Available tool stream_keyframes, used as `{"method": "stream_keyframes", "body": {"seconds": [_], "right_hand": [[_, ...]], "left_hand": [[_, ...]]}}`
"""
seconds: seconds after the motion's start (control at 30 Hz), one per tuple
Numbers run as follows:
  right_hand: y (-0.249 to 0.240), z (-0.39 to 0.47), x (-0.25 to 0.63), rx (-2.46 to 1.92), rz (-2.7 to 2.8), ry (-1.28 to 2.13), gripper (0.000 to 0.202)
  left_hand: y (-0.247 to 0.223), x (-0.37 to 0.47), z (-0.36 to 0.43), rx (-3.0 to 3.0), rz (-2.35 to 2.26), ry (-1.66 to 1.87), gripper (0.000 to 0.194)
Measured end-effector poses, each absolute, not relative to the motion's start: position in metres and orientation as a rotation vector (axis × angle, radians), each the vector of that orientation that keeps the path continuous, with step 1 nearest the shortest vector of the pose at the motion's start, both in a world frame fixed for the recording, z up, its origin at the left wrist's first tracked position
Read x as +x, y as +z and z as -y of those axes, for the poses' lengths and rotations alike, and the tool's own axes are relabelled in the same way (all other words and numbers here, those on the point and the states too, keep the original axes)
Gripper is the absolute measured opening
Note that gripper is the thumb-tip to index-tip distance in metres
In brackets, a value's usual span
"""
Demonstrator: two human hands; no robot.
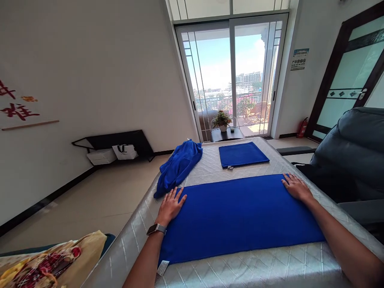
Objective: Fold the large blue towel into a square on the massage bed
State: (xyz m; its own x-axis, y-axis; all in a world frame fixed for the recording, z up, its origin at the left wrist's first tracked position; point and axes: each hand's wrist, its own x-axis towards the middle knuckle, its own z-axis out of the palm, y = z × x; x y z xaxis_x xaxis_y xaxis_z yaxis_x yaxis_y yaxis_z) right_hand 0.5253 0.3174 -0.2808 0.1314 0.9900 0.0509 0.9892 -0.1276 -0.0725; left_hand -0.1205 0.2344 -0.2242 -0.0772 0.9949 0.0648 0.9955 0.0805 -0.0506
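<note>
A long blue cloth (237, 216) lies flat across the white quilted mattress (207, 164), with a white tag at its near left corner. My left hand (171, 205) rests on the cloth's far left corner, fingers spread. At the far right corner, my right hand (297, 187) lies flat with its fingers apart. Neither hand grips anything. Beyond the long cloth sits a smaller folded blue cloth (244, 154), a tag at its near edge. A crumpled blue cloth (181, 164) lies at the mattress's left edge, just beyond my left hand.
A dark grey armchair (357, 148) stands along the right side. Patterned bedding (54, 264) is at the lower left. Past the mattress are a small black table (227, 135) with a potted plant (222, 120) and a black shelf (123, 140) by the wall.
</note>
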Motion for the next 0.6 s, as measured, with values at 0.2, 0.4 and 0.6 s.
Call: {"method": "stream_keyframes", "body": {"seconds": [0.2, 0.4, 0.6], "right_hand": [[-0.280, -0.317, 0.527, -2.277, 2.007, 0.049, 0.072], [-0.279, -0.315, 0.526, -2.268, 1.993, 0.037, 0.071], [-0.281, -0.317, 0.529, -2.310, 2.023, 0.010, 0.072]], "left_hand": [[-0.211, -0.084, -0.237, -2.116, 2.002, -0.011, 0.056], [-0.213, -0.064, -0.251, -2.225, 2.163, -0.092, 0.058], [-0.221, -0.089, -0.247, -2.149, 2.294, -0.111, 0.062]]}}
